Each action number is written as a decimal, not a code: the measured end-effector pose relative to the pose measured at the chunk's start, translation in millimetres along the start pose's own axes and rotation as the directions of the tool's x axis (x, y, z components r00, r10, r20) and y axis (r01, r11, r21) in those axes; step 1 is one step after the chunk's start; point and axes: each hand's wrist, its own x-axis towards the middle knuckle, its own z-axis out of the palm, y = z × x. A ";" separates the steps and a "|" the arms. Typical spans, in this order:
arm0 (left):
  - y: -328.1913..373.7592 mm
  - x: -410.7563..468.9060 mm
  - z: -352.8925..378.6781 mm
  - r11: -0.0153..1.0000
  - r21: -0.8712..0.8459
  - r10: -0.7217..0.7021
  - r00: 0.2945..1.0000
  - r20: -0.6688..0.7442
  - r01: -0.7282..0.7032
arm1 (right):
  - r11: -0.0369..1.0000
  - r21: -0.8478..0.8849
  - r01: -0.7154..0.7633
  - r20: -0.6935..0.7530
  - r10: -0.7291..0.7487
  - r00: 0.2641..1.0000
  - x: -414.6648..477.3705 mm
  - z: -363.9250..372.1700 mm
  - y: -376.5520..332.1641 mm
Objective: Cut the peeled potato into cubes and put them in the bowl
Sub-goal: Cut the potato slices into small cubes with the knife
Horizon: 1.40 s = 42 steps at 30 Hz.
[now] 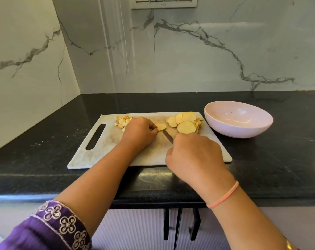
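A white cutting board (pixel 102 152) lies on the black counter. Round potato slices (pixel 186 121) are piled at its far right corner. Small cut potato pieces (pixel 122 121) sit at the far left, partly behind my left hand. My left hand (pixel 139 131) pinches a small stack of potato slices (pixel 161 126) flat on the board. My right hand (pixel 194 156) is closed on a knife (pixel 168 136), whose blade tip points at that stack; the handle is hidden in my fist. A pale pink bowl (pixel 239 130) stands right of the board, with no potato in it.
The black counter (pixel 45 138) meets marble walls at the back and left. Its front edge runs below the board. Black cabinet handles (pixel 178 226) hang under the counter. A switch panel (pixel 164 2) is on the back wall.
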 end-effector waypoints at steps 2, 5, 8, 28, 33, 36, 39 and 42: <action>0.5 -1.3 -1.8 1.000 -0.010 0.014 1.000 0.004 -0.014 | 0.999 0.034 -0.039 -0.044 0.040 0.998 2.1 -1.9 2.4; -0.4 -1.4 -4.9 1.000 -0.013 0.004 1.000 0.013 -0.004 | 0.995 0.083 -0.057 -0.098 0.065 0.993 12.1 0.1 -0.3; -3.8 -0.6 -3.8 1.000 -0.006 0.007 1.000 0.008 -0.007 | 0.993 0.091 -0.075 -0.035 0.079 0.996 29.3 9.1 -6.6; -6.4 -1.5 -4.9 1.000 -0.003 0.005 1.000 0.012 -0.005 | 0.997 0.075 -0.031 -0.022 0.033 0.999 0.8 0.6 2.3; -9.9 -0.6 -5.5 0.984 -0.158 -0.075 0.997 0.018 0.077 | 0.989 0.136 -0.057 -0.052 0.064 0.997 15.6 3.0 -0.1; -9.6 -1.3 -2.1 0.980 -0.187 -0.065 0.998 -0.008 0.063 | 0.988 0.131 -0.083 0.017 0.081 0.997 26.7 9.1 -5.8; -7.8 0.5 -2.3 0.978 -0.205 -0.039 0.998 -0.045 0.029 | 0.986 0.136 -0.094 0.059 0.086 0.995 35.0 12.4 -11.5; -6.6 2.5 -4.8 0.977 -0.210 -0.039 0.997 -0.060 0.026 | 0.988 0.133 -0.078 0.063 0.070 0.996 37.2 14.1 -15.2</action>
